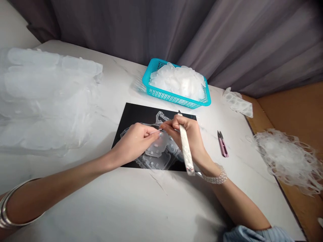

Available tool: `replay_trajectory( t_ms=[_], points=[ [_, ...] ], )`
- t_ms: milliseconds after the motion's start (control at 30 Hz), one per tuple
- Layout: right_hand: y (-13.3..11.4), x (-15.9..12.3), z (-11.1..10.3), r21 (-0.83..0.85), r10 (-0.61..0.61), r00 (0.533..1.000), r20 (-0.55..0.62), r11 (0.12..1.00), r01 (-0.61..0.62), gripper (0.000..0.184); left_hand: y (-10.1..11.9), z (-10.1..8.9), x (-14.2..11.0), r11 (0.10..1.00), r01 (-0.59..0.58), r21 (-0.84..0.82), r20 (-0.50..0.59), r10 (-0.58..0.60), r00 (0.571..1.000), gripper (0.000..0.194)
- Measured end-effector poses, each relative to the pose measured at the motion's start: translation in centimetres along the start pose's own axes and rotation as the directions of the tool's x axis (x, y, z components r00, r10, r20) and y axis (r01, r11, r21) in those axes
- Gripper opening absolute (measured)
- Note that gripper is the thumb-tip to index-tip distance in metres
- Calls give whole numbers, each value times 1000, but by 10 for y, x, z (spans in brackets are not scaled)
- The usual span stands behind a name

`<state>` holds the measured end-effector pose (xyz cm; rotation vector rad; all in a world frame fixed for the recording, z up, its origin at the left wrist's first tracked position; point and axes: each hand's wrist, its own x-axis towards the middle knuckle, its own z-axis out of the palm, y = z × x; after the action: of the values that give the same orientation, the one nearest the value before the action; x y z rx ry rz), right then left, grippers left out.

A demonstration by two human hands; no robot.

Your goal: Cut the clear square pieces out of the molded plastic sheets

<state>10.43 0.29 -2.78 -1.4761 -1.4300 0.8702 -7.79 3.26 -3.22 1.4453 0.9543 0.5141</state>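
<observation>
White-handled knife point(186, 149) points away | right hand point(186, 132) gripping | left hand point(133, 144) pinching clear plastic point(157, 144)

We see a grey-mauve pleated curtain point(131, 27) hanging across the back, with a strip of cream wall point(15, 20) at upper left. A white marble-look tabletop point(121, 208) fills the lower frame, its edge running down the right. Beyond that edge is a tan surface point(290, 107), maybe cardboard or wood, hard to tell from here. Light looks soft.
</observation>
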Motion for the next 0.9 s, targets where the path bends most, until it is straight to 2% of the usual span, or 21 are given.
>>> replay_trajectory(
  t_ms=[167, 267, 367, 467, 533, 600, 733, 900],
  points=[
    [30, 21, -33, -127, 29, 991, -132, 991, -46, 44, 2, -16, -1, 990, 32, -139, -63, -41, 997, 26],
    [34, 27, -40, -178, -1, 989, -145, 984, -25, 44, 0, -18, 3, 974, 47, -223, -53, -60, 997, 29],
    [22, 25, -33, -155, -8, 996, -94, 988, -7, 45, -2, -14, 5, 955, 86, -284, -27, -98, 995, 27],
    [4, 20, -25, -92, 61, 996, 71, 994, -54, 47, -2, -12, 4, 941, 129, -313, 12, -132, 991, 23],
    [-4, 16, -22, -35, 117, 973, 200, 993, -112, 49, -1, -13, 3, 935, 151, -321, 25, -151, 988, 21],
    [-7, 13, -20, 67, 128, 954, 273, 986, -151, 51, 0, -15, 3, 934, 166, -315, 39, -162, 986, 22],
    [-7, 7, -16, 242, 84, 953, 292, 957, -159, 49, 3, -16, 5, 937, 184, -297, 155, -143, 978, 31],
    [-18, 2, -13, 194, 42, 979, 199, 978, -82, 49, 6, -8, 9, 891, 285, -353, 225, -214, 950, 30]
  ],
)
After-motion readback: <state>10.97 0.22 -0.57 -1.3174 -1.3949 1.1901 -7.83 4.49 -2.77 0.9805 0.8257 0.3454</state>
